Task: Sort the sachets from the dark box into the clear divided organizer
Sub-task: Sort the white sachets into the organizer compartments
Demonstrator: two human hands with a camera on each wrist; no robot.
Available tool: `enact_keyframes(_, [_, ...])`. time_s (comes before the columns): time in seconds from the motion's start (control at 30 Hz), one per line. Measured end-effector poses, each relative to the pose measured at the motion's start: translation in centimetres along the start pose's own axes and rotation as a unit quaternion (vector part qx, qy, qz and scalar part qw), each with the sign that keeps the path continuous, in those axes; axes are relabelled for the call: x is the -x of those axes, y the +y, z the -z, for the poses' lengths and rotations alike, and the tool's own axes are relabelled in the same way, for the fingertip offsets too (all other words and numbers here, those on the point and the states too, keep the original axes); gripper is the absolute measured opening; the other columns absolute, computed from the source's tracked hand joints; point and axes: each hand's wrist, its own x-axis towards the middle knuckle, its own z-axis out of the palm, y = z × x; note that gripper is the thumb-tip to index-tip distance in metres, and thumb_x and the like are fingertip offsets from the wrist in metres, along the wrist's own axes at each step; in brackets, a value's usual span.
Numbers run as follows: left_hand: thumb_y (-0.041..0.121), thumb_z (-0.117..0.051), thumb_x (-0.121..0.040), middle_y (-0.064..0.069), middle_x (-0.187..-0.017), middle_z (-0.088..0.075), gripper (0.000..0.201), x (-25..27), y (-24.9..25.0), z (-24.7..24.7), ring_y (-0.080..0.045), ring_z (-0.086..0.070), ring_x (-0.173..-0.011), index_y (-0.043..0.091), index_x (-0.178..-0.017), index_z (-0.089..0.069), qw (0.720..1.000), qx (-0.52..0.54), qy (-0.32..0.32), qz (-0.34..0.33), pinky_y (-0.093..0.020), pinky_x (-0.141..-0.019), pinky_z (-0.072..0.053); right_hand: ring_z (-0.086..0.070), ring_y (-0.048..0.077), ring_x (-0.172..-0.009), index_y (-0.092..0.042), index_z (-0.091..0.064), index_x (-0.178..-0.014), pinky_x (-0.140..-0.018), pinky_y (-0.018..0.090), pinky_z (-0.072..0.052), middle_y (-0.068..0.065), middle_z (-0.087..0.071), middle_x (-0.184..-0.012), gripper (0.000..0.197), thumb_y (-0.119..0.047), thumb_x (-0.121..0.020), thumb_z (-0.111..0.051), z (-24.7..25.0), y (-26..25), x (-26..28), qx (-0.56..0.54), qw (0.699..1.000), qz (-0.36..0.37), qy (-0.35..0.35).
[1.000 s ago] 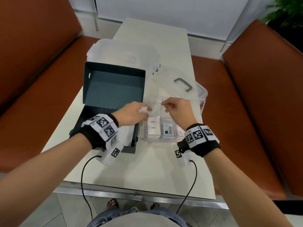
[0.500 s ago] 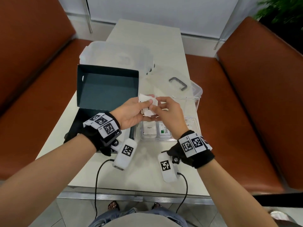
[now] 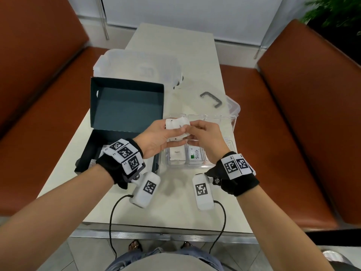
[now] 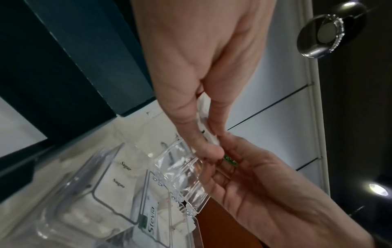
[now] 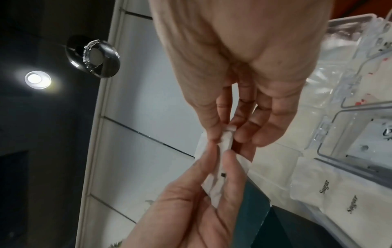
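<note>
Holding a small stack of sachets (image 3: pixel 176 127) above the organizer (image 3: pixel 233 122), the left hand (image 3: pixel 156 139) pinches it while the right hand (image 3: pixel 205 137) pinches one packet, probably to peel it off for its compartment (a green-printed edge shows). Their labels are hidden; the box (image 3: pixel 125 106), left of the organizer, is mostly blocked.

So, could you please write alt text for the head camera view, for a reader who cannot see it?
Both hands, left hand and right hand, hold a small bunch of white paper sachets above a clear plastic divided organizer already holding Sugar and Stevia sachets. An open dark cardboard box sits to its left on a pale table.
</note>
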Motion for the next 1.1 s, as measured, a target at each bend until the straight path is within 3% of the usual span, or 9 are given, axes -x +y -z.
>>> enact_keyframes(0.13, [0.001,-0.058,-0.091,-0.015,-0.117,-0.068,0.032,-0.1,-0.2,0.3,-0.029,-0.068,-0.103,0.005,-0.123,-0.059,1.0,0.004,0.008,0.009,-0.03,-0.078,-0.059,-0.063,0.013,-0.059,-0.009,-0.069,-0.085,-0.059,0.023,-0.049,0.003,-0.067,-0.076,0.007,-0.015,-0.089,-0.066,0.5,-0.2,-0.4,-0.028,0.999,-0.023,-0.001])
enact_keyframes(0.3, [-0.007,-0.051,-0.094,-0.02,-0.116,-0.067,0.032,0.2,-0.2,1.3,-0.03,-0.07,-0.1,0.001,-0.124,-0.057,0.999,-0.016,0.031,0.022,-0.029,-0.072,-0.06,-0.058,0.012,-0.057,-0.014,-0.066,-0.084,-0.057,0.025,-0.046,-0.001,-0.063,-0.069,0.009,-0.014,-0.092,-0.061,1.5,0.0,-2.1,0.098,0.991,0.048,0.076])
enact_keyframes(0.4, [-0.008,-0.048,-0.095,-0.02,-0.114,-0.067,0.032,0.1,0.0,2.6,-0.025,-0.07,-0.093,0.001,-0.124,-0.058,0.995,-0.033,0.088,0.02,-0.026,-0.071,-0.06,-0.058,0.016,-0.061,-0.014,-0.067,-0.094,-0.063,0.025,-0.046,0.0,-0.061,-0.071,0.011,-0.011,-0.093,-0.057,2.3,0.0,-3.4,0.221,0.966,0.097,0.088])
enact_keyframes(0.5, [-0.008,-0.045,-0.095,-0.015,-0.104,-0.067,0.031,0.1,0.0,3.5,-0.019,-0.07,-0.081,0.001,-0.122,-0.058,0.991,-0.033,0.126,0.022,-0.022,-0.063,-0.057,-0.055,0.01,-0.062,-0.009,-0.071,-0.097,-0.059,0.007,-0.039,0.001,-0.063,-0.078,0.016,-0.009,-0.093,-0.056,1.7,0.3,-4.1,0.379,0.916,0.129,0.019])
enact_keyframes(0.57, [-0.008,-0.045,-0.095,-0.013,-0.098,-0.067,0.03,0.3,-0.2,3.7,-0.016,-0.07,-0.075,0.001,-0.121,-0.058,0.991,-0.028,0.129,0.026,-0.022,-0.06,-0.055,-0.059,0.012,-0.075,-0.011,-0.071,-0.099,-0.072,0.013,-0.044,0.005,-0.068,-0.092,0.017,-0.008,-0.093,-0.055,0.8,0.8,-4.3,0.448,0.885,0.118,-0.048])
enact_keyframes(0.63, [-0.008,-0.045,-0.094,-0.014,-0.097,-0.066,0.029,0.4,-0.4,3.7,-0.015,-0.07,-0.071,0.001,-0.119,-0.058,0.991,-0.024,0.13,0.028,-0.022,-0.06,-0.054,-0.061,0.021,-0.096,-0.014,-0.07,-0.103,-0.09,0.035,-0.048,0.005,-0.068,-0.107,0.02,-0.009,-0.095,-0.053,-0.3,1.3,-4.4,0.511,0.848,0.104,-0.092])
enact_keyframes(0.7, [-0.008,-0.044,-0.095,-0.015,-0.099,-0.066,0.029,0.5,-0.6,3.7,-0.016,-0.069,-0.071,0.001,-0.118,-0.059,0.991,-0.022,0.131,0.027,-0.022,-0.059,-0.054,-0.057,0.024,-0.107,-0.018,-0.069,-0.106,-0.095,0.044,-0.044,0.001,-0.065,-0.113,0.024,-0.008,-0.095,-0.049,-1.1,1.7,-4.4,0.564,0.813,0.097,-0.108])
enact_keyframes(0.93, [-0.006,-0.045,-0.096,-0.015,-0.099,-0.067,0.027,1.0,-0.8,4.3,-0.017,-0.068,-0.074,0.003,-0.116,-0.06,0.989,-0.02,0.144,0.026,-0.023,-0.061,-0.055,-0.057,0.023,-0.108,-0.019,-0.067,-0.106,-0.095,0.043,-0.037,-0.002,-0.068,-0.108,0.033,-0.001,-0.093,-0.044,-2.1,3.2,-4.5,0.582,0.8,0.099,-0.11])
enact_keyframes(1.1, [-0.005,-0.045,-0.095,-0.012,-0.096,-0.069,0.025,1.2,-1.0,4.7,-0.016,-0.069,-0.075,0.004,-0.113,-0.061,0.99,-0.016,0.14,0.029,-0.023,-0.062,-0.055,-0.058,0.021,-0.099,-0.022,-0.069,-0.102,-0.081,0.035,-0.029,-0.006,-0.07,-0.098,0.033,-0.001,-0.092,-0.047,-2.2,4.4,-4.5,0.58,0.799,0.131,-0.086])
